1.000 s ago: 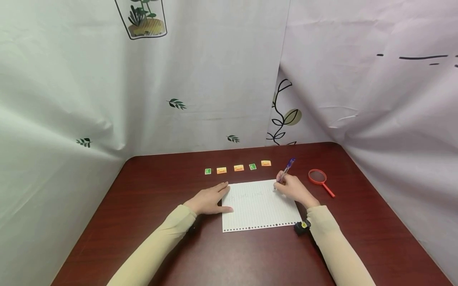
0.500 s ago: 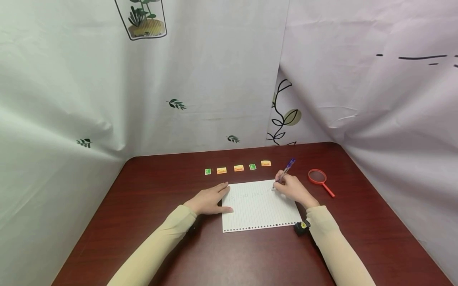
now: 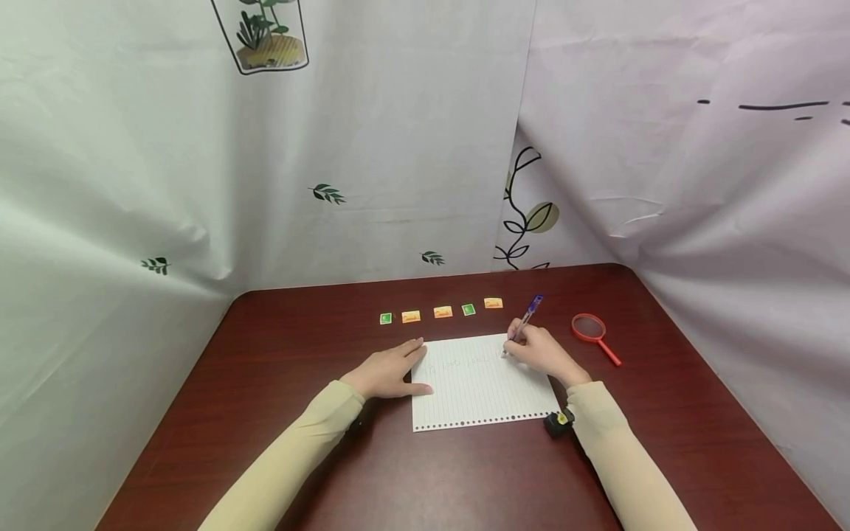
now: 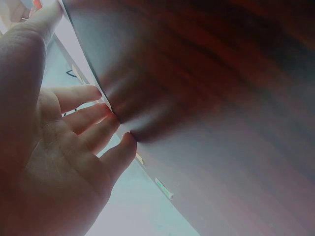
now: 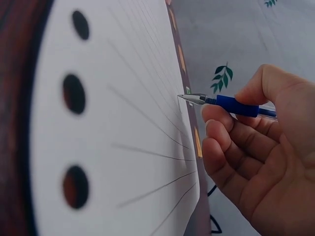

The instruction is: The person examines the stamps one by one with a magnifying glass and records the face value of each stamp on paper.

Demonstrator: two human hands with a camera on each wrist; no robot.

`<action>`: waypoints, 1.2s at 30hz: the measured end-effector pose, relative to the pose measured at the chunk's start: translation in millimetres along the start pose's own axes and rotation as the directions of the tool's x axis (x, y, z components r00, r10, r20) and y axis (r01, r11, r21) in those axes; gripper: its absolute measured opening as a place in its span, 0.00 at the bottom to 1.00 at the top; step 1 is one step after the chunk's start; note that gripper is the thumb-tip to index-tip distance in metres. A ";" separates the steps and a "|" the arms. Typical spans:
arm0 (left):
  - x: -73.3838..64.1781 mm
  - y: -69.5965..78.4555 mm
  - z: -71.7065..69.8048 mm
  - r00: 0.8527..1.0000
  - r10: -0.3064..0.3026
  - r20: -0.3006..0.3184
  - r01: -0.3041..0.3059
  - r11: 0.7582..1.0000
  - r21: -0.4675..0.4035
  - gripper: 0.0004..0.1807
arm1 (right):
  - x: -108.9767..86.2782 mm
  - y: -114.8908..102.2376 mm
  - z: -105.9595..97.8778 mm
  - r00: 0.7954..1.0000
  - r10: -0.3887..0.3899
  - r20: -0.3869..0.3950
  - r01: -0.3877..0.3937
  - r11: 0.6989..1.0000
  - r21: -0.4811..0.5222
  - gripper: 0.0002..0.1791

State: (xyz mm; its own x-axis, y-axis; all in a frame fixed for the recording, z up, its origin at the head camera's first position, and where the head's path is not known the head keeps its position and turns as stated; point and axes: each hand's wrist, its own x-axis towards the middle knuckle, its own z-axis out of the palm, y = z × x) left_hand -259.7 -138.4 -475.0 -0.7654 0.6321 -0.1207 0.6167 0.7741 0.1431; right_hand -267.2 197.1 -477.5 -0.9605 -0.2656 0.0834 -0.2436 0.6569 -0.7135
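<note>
A lined sheet of paper (image 3: pixel 485 394) lies on the dark red table, its punched holes along the near edge and faint handwriting near the top. My left hand (image 3: pixel 388 371) rests on its left edge, fingers spread; the left wrist view shows the palm and the fingertips (image 4: pixel 129 140) down at the tabletop. My right hand (image 3: pixel 544 352) pinches a pen (image 3: pixel 529 317) with a blue cap end, tip down at the paper. In the right wrist view, thumb and fingers hold the pen's blue grip (image 5: pixel 236 105), and its point meets the sheet.
Beyond the paper, several small stamps run in a row, green ones (image 3: pixel 468 310) and orange ones (image 3: pixel 443 313). To the right lies a red magnifying glass (image 3: pixel 589 328). A printed white cloth (image 3: pixel 412 147) hangs behind the table (image 3: pixel 451 479).
My right hand and the pen have shifted slightly left along the written line. My left hand stays in place on the paper.
</note>
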 end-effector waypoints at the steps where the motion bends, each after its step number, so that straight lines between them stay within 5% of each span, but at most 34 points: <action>1: -0.1 0.1 -0.2 1.000 0.000 0.001 0.000 1.000 0.000 0.50 | -0.1 -0.1 0.0 1.000 0.001 0.000 -0.001 1.000 0.002 0.03; 36: 2.4 -4.9 7.4 1.000 -0.002 -0.008 0.003 1.000 0.014 0.51 | -5.3 6.9 -9.7 0.999 0.031 -0.031 -0.031 0.999 -0.009 0.02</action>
State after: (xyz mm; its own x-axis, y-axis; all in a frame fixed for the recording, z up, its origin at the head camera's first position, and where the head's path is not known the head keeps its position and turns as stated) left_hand -263.3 -140.3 -483.2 -0.7683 0.6299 -0.1136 0.6172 0.7761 0.1293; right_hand -265.2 209.9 -476.1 -0.9713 -0.2230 0.0827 -0.2145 0.6711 -0.7097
